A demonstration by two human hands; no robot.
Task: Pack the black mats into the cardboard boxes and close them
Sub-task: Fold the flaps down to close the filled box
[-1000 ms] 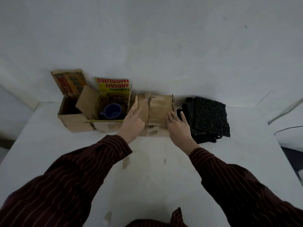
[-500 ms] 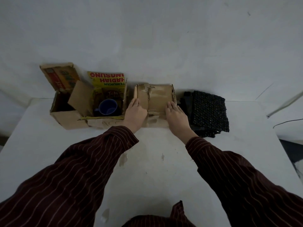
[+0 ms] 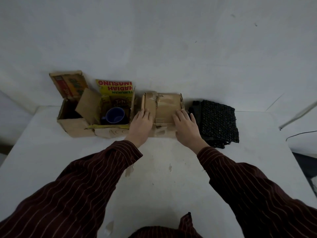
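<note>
Both hands lie flat on the middle box (image 3: 164,105), pressing its top flaps down. The left hand (image 3: 141,125) covers the near left corner, its fingers (image 3: 145,115) straight and close together. The right hand (image 3: 186,128) covers the near right corner, its fingers (image 3: 180,115) straight and slightly spread. Neither grips anything. The flaps look level, with torn tape along the seam between the two hands, so I judge the step in hand to be closing this box. Whether a mat is inside cannot be seen.

The mats (image 3: 218,121) lie stacked on the worktop (image 3: 154,169), just outside the right fingers and close against the box's side. Just outside the left fingers stands an open box (image 3: 109,133) holding a blue mug (image 3: 115,115). Beyond it, farther from those fingers, is a second open box (image 3: 73,126) with its flap raised and its inside dark.

No fresh tape shows, so the flaps may lift once the pressure comes off; easing the hands away slowly would test that. The next move then seems to fall to the right hand, which has the short reach to the stack. It would need to pinch one mat free at an edge and carry it across the closed box to an open one. The mug leaves little room in the nearer box, so the farther one looks the better choice.
</note>
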